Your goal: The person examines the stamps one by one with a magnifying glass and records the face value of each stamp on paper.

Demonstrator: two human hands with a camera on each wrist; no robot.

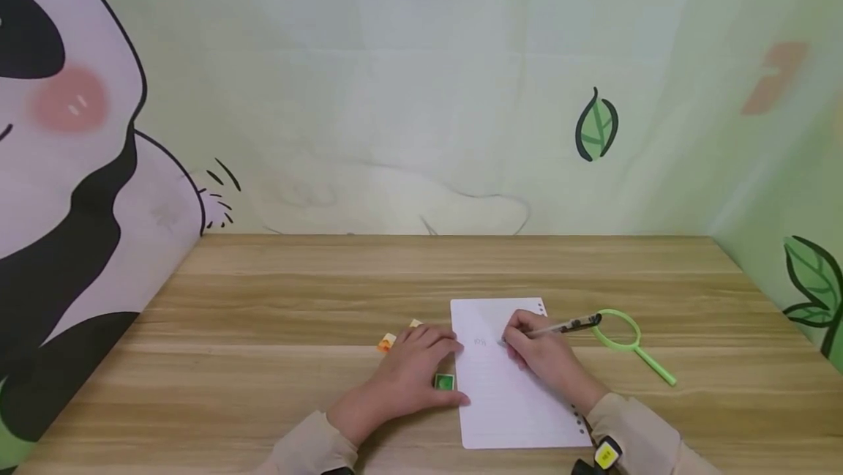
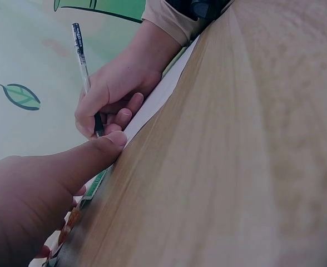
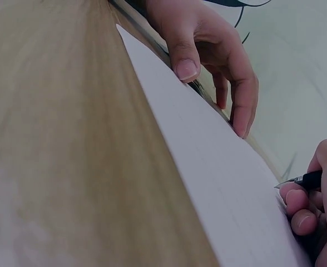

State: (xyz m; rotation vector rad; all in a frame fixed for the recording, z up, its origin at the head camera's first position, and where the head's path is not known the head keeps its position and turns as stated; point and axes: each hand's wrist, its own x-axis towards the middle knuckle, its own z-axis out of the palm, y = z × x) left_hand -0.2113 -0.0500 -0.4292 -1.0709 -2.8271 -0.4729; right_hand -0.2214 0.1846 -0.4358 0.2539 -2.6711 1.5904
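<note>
A sheet of white lined paper (image 1: 514, 413) with holes along its right side lies on the table, bearing small faint writing near its upper left. My right hand (image 1: 543, 354) pinches a pen (image 1: 574, 324) with a clear barrel and dark end, its tip at the paper beside the writing. Spread at the left edge of the sheet, my left hand (image 1: 411, 369) touches it with thumb and fingertips. Under and beside that hand sit a small green square piece (image 1: 444, 382) and small yellow-orange pieces (image 1: 386, 343), partly covered. In the right wrist view, the pen's point (image 3: 286, 183) shows just above the sheet's far edge.
A green-rimmed magnifying glass (image 1: 654, 367) lies right of the paper, its rim close to the pen's rear end. The wooden table (image 1: 263, 380) ends at a wall (image 1: 316, 109) printed with a panda and leaves.
</note>
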